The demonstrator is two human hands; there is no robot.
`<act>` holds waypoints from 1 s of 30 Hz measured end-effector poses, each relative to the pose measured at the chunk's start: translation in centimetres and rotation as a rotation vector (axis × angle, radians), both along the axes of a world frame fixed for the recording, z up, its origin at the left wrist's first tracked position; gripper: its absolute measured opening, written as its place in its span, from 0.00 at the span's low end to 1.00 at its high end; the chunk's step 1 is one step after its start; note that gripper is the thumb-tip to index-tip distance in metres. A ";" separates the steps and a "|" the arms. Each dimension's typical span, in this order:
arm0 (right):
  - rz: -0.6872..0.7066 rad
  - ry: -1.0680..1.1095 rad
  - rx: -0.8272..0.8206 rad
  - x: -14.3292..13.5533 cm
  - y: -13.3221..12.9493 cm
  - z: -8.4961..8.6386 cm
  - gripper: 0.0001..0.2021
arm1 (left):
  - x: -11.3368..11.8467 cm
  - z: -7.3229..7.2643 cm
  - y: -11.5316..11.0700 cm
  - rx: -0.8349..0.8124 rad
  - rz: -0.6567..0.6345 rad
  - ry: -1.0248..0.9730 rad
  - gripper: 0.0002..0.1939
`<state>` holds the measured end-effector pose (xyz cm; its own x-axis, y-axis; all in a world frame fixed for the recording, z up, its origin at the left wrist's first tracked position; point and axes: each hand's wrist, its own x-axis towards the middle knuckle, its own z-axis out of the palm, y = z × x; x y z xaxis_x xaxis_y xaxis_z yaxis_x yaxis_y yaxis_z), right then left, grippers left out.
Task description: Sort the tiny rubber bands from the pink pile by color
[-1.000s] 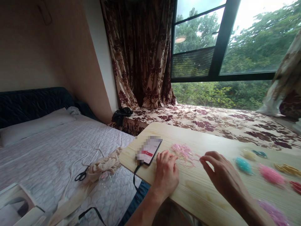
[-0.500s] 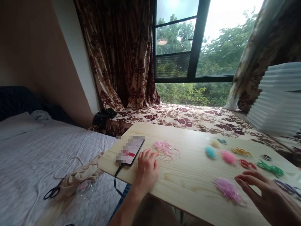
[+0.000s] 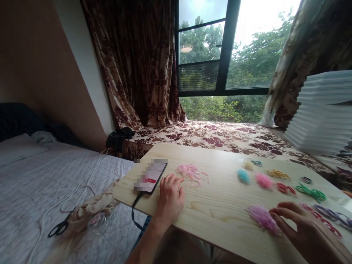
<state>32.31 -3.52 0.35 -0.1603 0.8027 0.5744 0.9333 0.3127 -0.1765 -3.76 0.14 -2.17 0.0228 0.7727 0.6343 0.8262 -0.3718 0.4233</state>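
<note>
My left hand (image 3: 171,196) lies on the light wooden table, its fingers stretched out loosely. Beside its fingertips is a loose pile of small translucent pink bands (image 3: 191,173); a phone (image 3: 152,178) on a black strap sits on its other side. At the right, my right hand (image 3: 302,223) has its thumb and index tips together over the edge of a pink-purple pile of bands (image 3: 263,218). Whatever may be between those tips is too small to make out. Purple rings (image 3: 332,214) and red rings (image 3: 320,218) lie beyond this hand.
Clusters in blue (image 3: 243,176), pink (image 3: 264,181), yellow (image 3: 278,173), red (image 3: 286,188) and green (image 3: 311,192) lie on the table's right half. White foam sheets (image 3: 321,113) stand behind. Scissors (image 3: 58,228) lie on the bed (image 3: 82,165) at left.
The view has shifted slightly, so everything sits a little further left. My right hand stays at the pink-purple pile, and red rings beside it now show. My left hand keeps its place.
</note>
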 end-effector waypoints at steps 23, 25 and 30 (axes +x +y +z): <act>0.275 0.047 -0.206 -13.7 5.7 1.3 0.19 | 0.3 1.2 -0.6 -0.050 0.007 -0.013 0.15; 0.281 0.017 -0.229 -14.6 6.2 0.9 0.21 | 0.3 1.3 -0.6 -0.055 0.006 -0.014 0.15; 0.287 -0.065 -0.285 -16.7 6.0 1.0 0.24 | 0.3 1.4 -0.7 -0.065 0.005 -0.023 0.15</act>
<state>15.62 2.53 1.31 -0.4291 0.8458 0.3171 0.8275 0.5088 -0.2375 -3.43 -0.52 -0.78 0.0045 0.8123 0.5832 0.8179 -0.3385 0.4653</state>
